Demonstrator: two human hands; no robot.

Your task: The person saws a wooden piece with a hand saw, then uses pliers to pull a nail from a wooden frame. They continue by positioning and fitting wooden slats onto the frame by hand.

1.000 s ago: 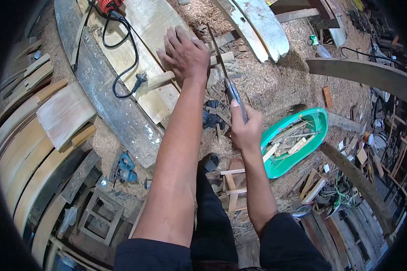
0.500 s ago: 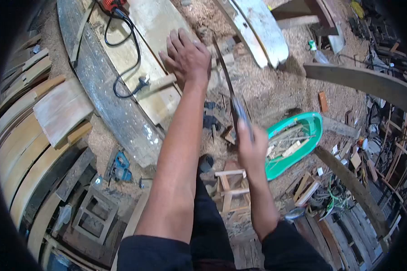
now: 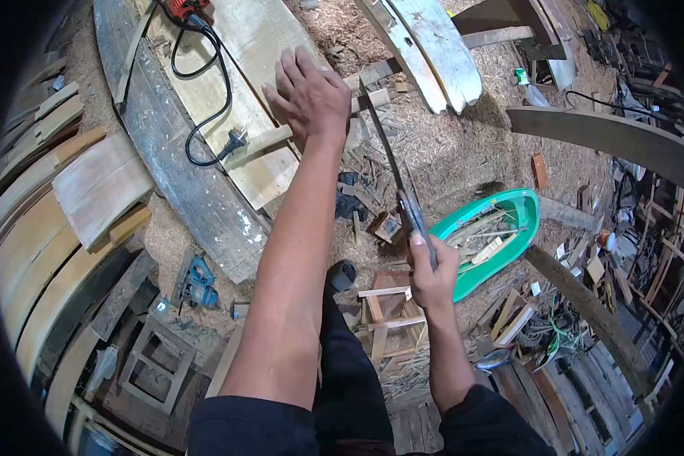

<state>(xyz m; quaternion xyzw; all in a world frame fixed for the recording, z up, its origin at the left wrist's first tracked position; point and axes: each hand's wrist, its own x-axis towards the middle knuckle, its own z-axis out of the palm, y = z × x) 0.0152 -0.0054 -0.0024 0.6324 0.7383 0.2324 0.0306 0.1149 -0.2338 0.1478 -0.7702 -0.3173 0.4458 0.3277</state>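
My left hand (image 3: pixel 309 95) presses down on the pale wooden board (image 3: pixel 262 38), fingers spread, over a narrow wooden strip (image 3: pixel 262 143) that runs out under it to the right. In my right hand (image 3: pixel 433 273) is the handle of a long saw (image 3: pixel 391 163). Its dark blade points up and left, with the tip just right of my left hand, near the end of the strip. A black cord with a plug (image 3: pixel 235 140) lies on the board left of my left hand.
A green tub (image 3: pixel 530 216) of wood scraps stands to the right. Blue power tool (image 3: pixel 200 281) lies on the floor at lower left. White-painted curved planks (image 3: pixel 441 53) are at the top, a small wooden frame (image 3: pixel 391 323) near my legs, and curved boards (image 3: pixel 42 251) along the left.
My right hand has moved down and slightly right, drawing the saw back with it. My left hand stays nearly in place on the board.
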